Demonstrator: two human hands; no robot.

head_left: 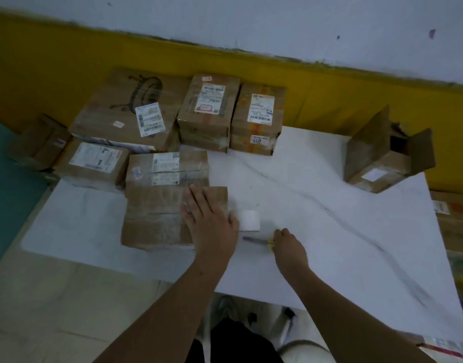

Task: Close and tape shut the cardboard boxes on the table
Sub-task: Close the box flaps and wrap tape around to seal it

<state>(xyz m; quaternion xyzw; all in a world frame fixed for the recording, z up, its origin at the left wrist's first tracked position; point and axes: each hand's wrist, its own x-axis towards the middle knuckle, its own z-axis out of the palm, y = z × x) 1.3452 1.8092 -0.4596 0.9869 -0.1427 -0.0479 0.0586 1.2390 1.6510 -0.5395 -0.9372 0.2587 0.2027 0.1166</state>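
Observation. The near box (157, 218) lies on the white table (329, 231), at its left front, with its top flaps down and a glossy strip across them that reads as tape; blur prevents confirming how far the strip runs.

Left hand (209, 221): palm down on the right end of the near box, fingers straight and spread, pressing and grasping nothing.

Right hand (288, 247): on the table to the right of the near box, fingers curled over the yellow handle of a cutting tool (254, 240), whose grey blade points back towards the near box. Whether this is a knife or scissors cannot be told.

Tape roll (249, 220): white, standing just beside the right end of the near box, between the two hands.

Other stock. Closed labelled boxes (206, 111) are stacked beyond the near box, the closest touching its far side. One open box (382, 158) sits well apart from the near box, far to its right, flaps raised.

Assessment. The step in hand appears to be finishing the seal on the near box: holding it steady while the tape is cut or smoothed.

Next requirement. In my judgement the strip needs pressing flat, then the open box needs fetching, its flaps folding down, and tape and tool bringing to it.
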